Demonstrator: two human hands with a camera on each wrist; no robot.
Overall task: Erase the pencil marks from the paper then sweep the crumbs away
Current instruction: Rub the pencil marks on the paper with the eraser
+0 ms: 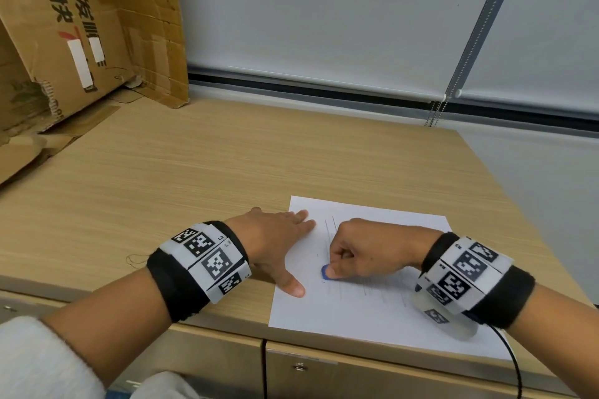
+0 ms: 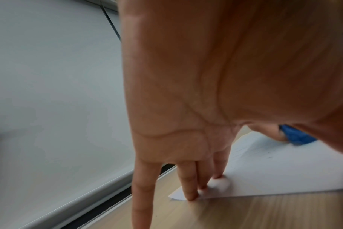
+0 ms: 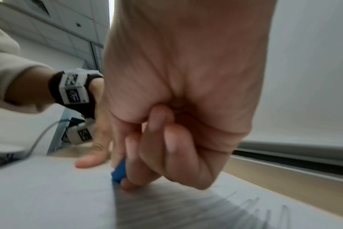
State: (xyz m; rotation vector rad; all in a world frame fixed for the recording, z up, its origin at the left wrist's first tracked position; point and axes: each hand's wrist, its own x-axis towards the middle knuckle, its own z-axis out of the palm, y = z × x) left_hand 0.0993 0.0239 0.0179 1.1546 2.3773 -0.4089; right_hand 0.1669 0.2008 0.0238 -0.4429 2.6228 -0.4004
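Observation:
A white sheet of paper (image 1: 363, 308) with grey pencil marks (image 1: 330, 230) lies at the wooden table's near right corner. My right hand (image 1: 359, 249) pinches a small blue eraser (image 1: 325, 273) and holds it down on the sheet. In the right wrist view the eraser (image 3: 118, 172) sits at the left edge of the shaded pencil marks (image 3: 186, 207). My left hand (image 1: 278, 243) lies flat with straight fingers on the paper's left edge, thumb stretched toward me. In the left wrist view its fingertips (image 2: 190, 195) press the paper (image 2: 274, 173) at its far corner, and the eraser (image 2: 296, 136) shows beyond.
Flattened cardboard boxes (image 1: 74, 29) lean at the table's back left. A lowered window blind (image 1: 324, 10) with a bead chain (image 1: 434, 113) runs behind the table (image 1: 194, 172). A black cable (image 1: 515, 363) hangs off the front edge below my right wrist.

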